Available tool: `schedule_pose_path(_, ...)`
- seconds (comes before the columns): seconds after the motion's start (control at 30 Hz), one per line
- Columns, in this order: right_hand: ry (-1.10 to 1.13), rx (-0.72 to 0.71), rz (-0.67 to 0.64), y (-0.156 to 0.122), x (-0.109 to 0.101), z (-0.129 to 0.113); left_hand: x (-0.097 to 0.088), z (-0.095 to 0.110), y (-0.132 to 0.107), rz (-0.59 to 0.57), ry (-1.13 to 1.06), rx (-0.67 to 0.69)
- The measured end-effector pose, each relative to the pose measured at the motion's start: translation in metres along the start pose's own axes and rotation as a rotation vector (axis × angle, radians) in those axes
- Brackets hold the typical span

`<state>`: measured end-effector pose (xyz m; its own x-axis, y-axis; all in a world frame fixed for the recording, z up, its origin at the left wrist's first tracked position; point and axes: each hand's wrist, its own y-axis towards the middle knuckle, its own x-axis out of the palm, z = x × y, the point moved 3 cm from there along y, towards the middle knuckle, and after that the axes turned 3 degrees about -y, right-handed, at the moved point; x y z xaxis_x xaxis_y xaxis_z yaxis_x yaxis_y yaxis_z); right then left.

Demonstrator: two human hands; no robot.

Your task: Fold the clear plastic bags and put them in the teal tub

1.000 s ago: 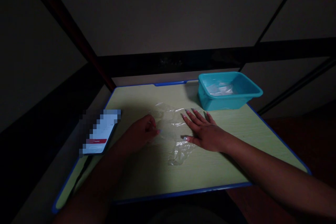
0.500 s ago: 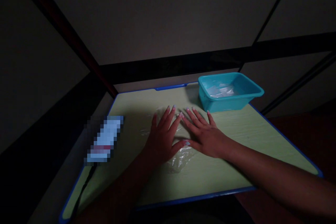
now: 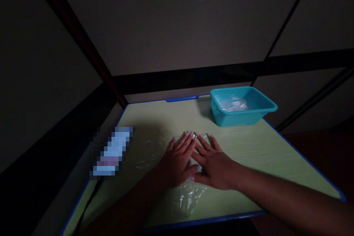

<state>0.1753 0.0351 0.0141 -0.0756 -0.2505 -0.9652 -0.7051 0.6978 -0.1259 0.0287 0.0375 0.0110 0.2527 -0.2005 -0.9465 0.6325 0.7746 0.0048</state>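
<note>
A clear, crinkled plastic bag (image 3: 189, 197) lies on the pale green tabletop, partly hidden beneath both hands. My left hand (image 3: 178, 162) rests palm down on it with the fingers stretched out. Beside it, my right hand (image 3: 214, 164) is also flat, its fingers spread. The index fingers and thumbs of the two hands meet or overlap over the middle of the plastic. Loose film shows to the left of my left hand and below the thumbs.
A turquoise plastic basin (image 3: 240, 118) holding clear plastic pieces (image 3: 235, 104) stands at the back right of the blue-edged table (image 3: 290, 177). On the left lies a pixelated, lit device (image 3: 114, 151) with a black cable (image 3: 90, 201). Wall panels rise behind.
Both hands have slid nearer to me, and their fingers have drawn closer together. More of the plastic shows on the left and toward the near edge. The view has tilted slightly.
</note>
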Motion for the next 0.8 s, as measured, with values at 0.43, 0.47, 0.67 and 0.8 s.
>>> schedule_pose_path(0.43, -0.013, -0.002, 0.009, -0.004, 0.001, 0.013, -0.020, -0.079, -0.020, 0.132, 0.250, -0.674)
schedule_pose_path(0.47, -0.012, 0.003, 0.004, -0.004, 0.001, 0.013, -0.021, -0.077, -0.019, 0.164, 0.258, -0.675)
schedule_pose_path(0.67, -0.006, 0.077, -0.031, -0.003, -0.004, 0.015, -0.019, -0.044, -0.013, 0.261, 0.192, -0.375)
schedule_pose_path(0.8, 0.007, 0.099, -0.010, -0.002, -0.008, 0.017, -0.010, -0.027, -0.011, 0.083, 0.138, -0.206)
